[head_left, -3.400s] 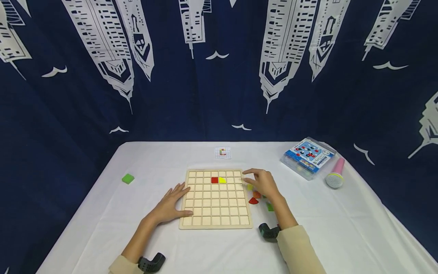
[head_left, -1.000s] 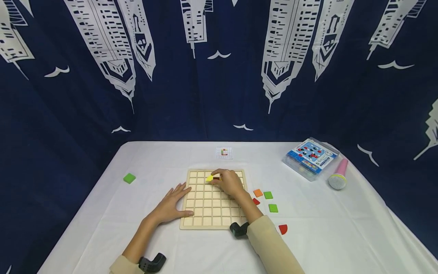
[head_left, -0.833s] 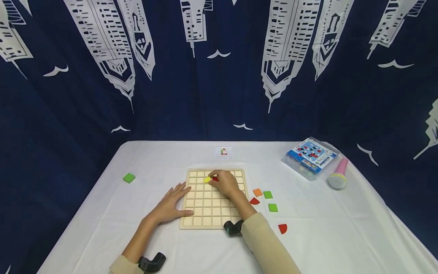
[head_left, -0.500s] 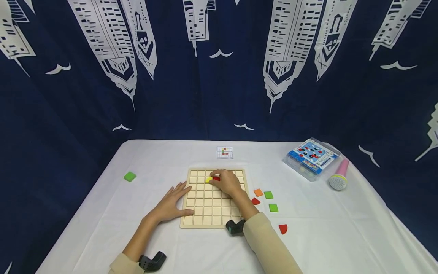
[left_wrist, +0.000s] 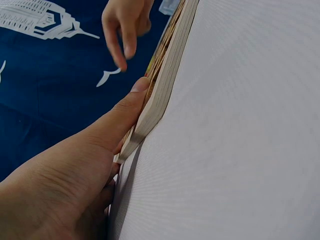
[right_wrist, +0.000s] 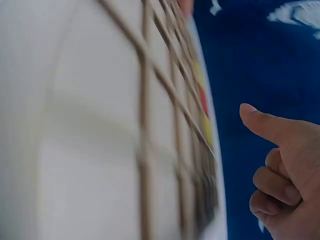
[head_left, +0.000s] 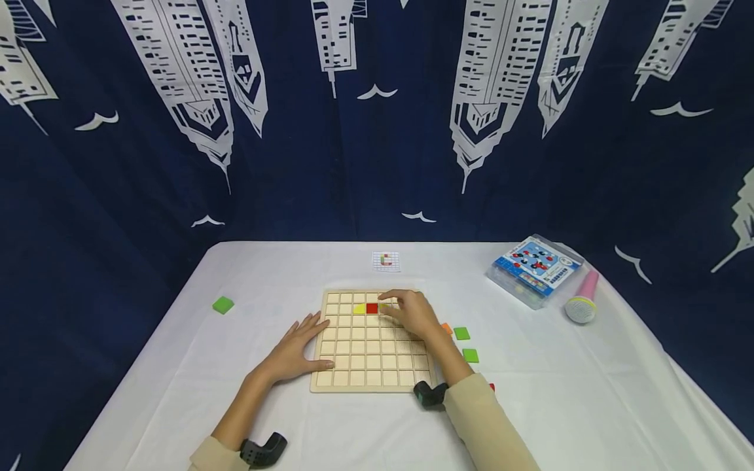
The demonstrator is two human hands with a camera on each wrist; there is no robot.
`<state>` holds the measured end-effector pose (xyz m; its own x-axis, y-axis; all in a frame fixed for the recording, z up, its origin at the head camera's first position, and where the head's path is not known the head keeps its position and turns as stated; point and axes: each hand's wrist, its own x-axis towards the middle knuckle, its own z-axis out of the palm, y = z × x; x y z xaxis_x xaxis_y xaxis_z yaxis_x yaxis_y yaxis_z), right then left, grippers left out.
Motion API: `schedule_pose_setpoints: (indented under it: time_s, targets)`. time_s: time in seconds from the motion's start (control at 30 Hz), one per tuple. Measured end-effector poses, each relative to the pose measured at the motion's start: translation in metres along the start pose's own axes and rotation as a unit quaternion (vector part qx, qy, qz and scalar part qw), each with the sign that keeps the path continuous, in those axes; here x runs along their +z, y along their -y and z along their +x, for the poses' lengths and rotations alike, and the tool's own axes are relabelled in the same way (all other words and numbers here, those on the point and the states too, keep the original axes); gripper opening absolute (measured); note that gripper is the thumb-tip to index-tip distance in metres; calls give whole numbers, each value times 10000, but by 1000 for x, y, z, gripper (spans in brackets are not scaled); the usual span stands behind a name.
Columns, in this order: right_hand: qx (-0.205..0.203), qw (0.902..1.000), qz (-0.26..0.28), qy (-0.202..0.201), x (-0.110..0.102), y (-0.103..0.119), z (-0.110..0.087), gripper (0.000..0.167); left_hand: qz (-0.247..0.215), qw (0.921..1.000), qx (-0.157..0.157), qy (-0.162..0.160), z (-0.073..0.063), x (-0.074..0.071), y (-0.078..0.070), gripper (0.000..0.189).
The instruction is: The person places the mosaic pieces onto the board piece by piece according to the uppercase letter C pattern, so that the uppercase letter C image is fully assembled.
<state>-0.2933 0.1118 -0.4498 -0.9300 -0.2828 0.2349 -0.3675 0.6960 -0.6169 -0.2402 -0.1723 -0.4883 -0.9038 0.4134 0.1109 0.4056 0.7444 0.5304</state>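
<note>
In the head view, one wooden grid board (head_left: 358, 363) is seen on the white tablecloth (head_left: 589, 405), and three pieces can be counted in its second row from the far edge: one red square (head_left: 372, 309) flanked by two yellow pieces (head_left: 359, 309), the second partly covered by the right hand (head_left: 415, 315). Three green tiles (head_left: 223, 305) are counted on the cloth, one far to the left and two to the right of the board; one orange piece (head_left: 447, 328) and one bit of red (head_left: 492, 386) are partly hidden by the right arm. One printed card (head_left: 386, 261), one plastic box (head_left: 535, 271) and one pink toy microphone (head_left: 582, 301) are set farther back. The board's left edge is covered by the left hand (head_left: 290, 353), its fingers spread. The right hand is held over the board's far right part, thumb and forefinger parted just beside the second yellow piece, with nothing pinched. In the left wrist view, the left thumb is laid on the board's rim, the other fingers mostly hidden. In the right wrist view, the right thumb is extended and three fingers are curled, nothing being gripped; whether the board is touched cannot be told.
</note>
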Motion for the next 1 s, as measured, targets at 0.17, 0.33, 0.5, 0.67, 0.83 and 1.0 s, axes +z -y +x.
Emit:
schedule_pose_setpoints:
  time_s: [0.17, 0.33, 0.5, 0.67, 0.83, 1.0]
  targets:
    - [341, 9987, -135, -366, -47, -33, -31, 27, 46, 10000, -22, 4, 0, 0, 0, 94]
    - [684, 9964, -327, -382, -78, -71, -66, 29, 23, 10000, 60, -53, 0, 0, 0, 93]
    - [910, 9952, -347, 22, -85, -96, -87, 35, 29, 10000, 53, -33, 0, 1, 0, 93]
    - [809, 9959, -393, -88, -83, -99, -89, 29, -11, 10000, 59, -19, 0, 1, 1, 93]
    - [588, 9965, -397, -444, -76, -82, -81, 28, -23, 10000, 34, -7, 1, 1, -1, 93]
    - [379, 9975, -192, -564, -51, -49, -62, 30, 7, 10000, -42, -9, 0, 0, -1, 94]
